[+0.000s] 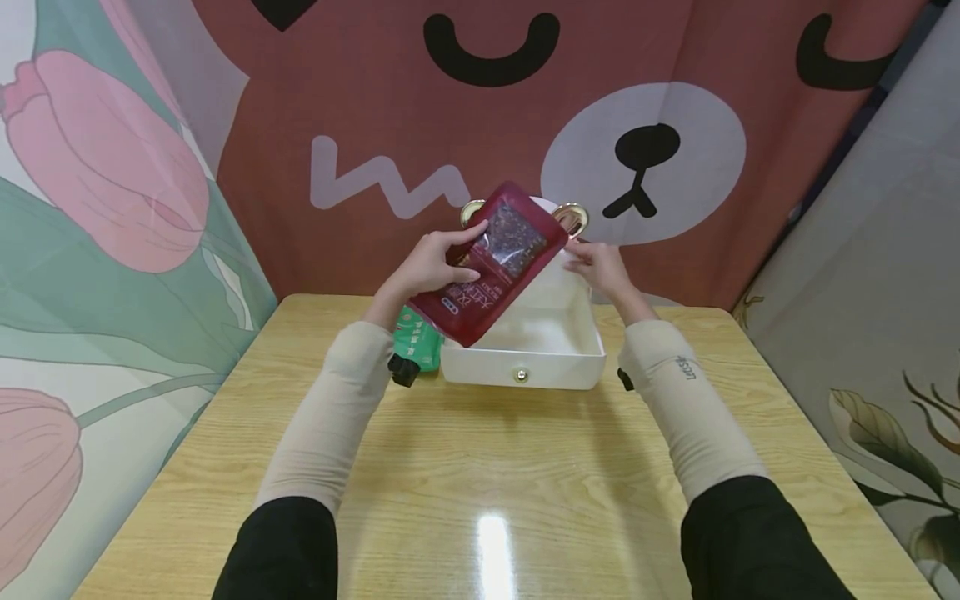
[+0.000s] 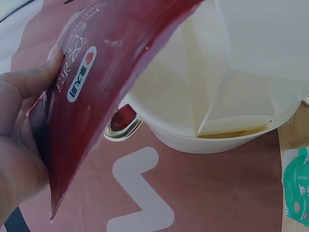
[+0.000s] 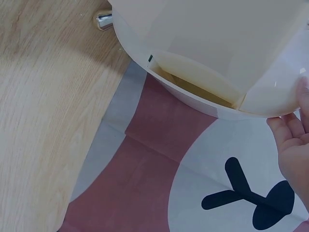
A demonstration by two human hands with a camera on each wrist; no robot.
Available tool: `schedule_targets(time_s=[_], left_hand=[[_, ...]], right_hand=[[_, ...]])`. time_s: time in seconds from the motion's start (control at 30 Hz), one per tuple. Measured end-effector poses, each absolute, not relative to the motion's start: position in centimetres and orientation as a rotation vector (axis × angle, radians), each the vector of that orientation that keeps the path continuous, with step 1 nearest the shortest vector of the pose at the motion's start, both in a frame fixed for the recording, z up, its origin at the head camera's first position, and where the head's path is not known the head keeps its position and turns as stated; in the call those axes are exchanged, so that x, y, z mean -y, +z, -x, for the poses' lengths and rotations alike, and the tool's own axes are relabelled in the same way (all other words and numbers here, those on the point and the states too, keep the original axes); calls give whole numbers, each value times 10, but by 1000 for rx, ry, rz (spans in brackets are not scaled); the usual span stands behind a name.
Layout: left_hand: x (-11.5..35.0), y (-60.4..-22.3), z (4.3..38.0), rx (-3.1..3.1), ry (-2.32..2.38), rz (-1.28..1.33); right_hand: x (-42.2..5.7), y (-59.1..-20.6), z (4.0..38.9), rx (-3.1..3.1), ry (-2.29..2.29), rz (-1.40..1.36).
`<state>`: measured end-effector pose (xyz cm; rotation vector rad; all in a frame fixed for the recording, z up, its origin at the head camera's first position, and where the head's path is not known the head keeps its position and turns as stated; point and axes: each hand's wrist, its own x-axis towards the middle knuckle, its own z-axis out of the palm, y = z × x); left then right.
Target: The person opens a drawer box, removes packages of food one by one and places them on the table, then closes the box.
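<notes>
My left hand point(image 1: 433, 272) grips a dark red pouch point(image 1: 491, 279) with a clear window and white print, tilted over a white box point(image 1: 480, 368). In the left wrist view, the thumb lies on the front of the pouch and the fingers are behind it. The box has a gold knob point(image 1: 521, 376) on its front, and its lid point(image 3: 270, 92) stands raised at the back. My right hand point(image 1: 604, 268) pinches the lid's edge, close to a gold ring point(image 1: 572, 218). The pouch hides part of the box's inside.
A green packet point(image 1: 417, 337) with a black cap-like end lies left of the box. All stand on a wooden table point(image 1: 480, 467). Behind its far edge hangs a brown bear-print cloth point(image 1: 375, 100), and patterned cloths hang at both sides.
</notes>
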<state>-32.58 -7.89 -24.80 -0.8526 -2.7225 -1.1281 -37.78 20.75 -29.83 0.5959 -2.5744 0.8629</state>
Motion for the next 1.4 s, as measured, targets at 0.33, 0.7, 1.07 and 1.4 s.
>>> schedule_targets(time_s=[0.33,0.7,1.07,1.4], left_hand=[[91,-250,327,2692,-1344,757],[104,-258,322,2669,-1523,607],[118,-266,325,2657,-1586,524],[130,-273,325,2637,-1644,431]], right_hand=[[-206,-298,378,2551,949,-612],[-204,-301,376,2505,943,-631],[-205,-302,376,2517,944,-605],[-204,-304,376,2508,951,-603]])
